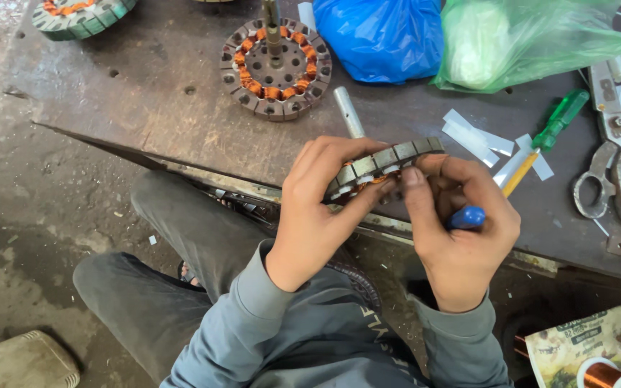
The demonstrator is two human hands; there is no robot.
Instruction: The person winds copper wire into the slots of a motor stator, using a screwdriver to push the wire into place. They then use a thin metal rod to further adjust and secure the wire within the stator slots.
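The fingers point(325, 162) of the left hand point(310, 215) are curled over the top edge of a round slotted stator core point(386, 162), with the thumb pressed against its near face, so that the core is pinched and held on edge just above the near rim of the table point(152, 93). The right hand point(461, 230) is closed around a blue-ended tool point(467, 217), and its forefinger is laid against the core's lower edge. A metal shaft point(348, 111) is seen rising behind the core. Farther out on the table, a second stator with copper windings point(276, 68) lies flat, well apart from the hands. A green-handled screwdriver point(544, 140), white paper strips point(477, 136) and metal shears point(612, 162) are spread to the right. A blue bag point(382, 36) and a green bag point(519, 39) lie at the far edge.
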